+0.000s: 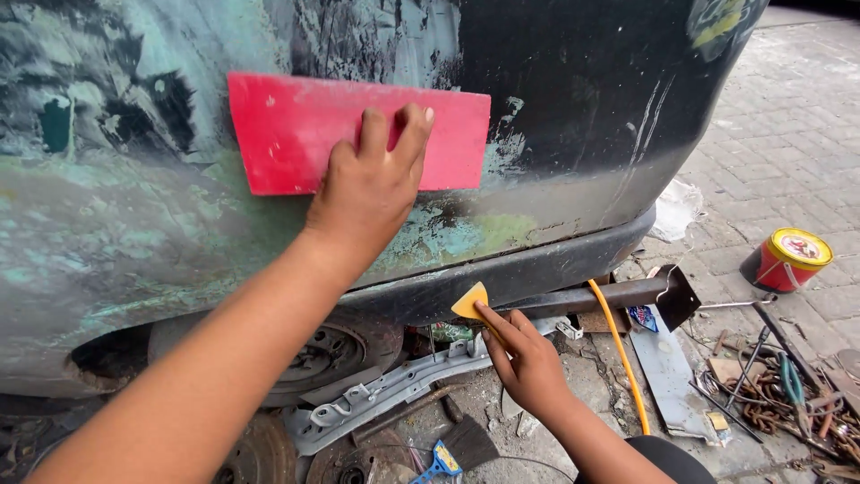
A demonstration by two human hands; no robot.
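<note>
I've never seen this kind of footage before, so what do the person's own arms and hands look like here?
Both arms are bare, with no sleeves in view. The left hand and right hand wear no gloves, rings or watch. The fingernails are short, and the fingers carry a little dust.
</note>
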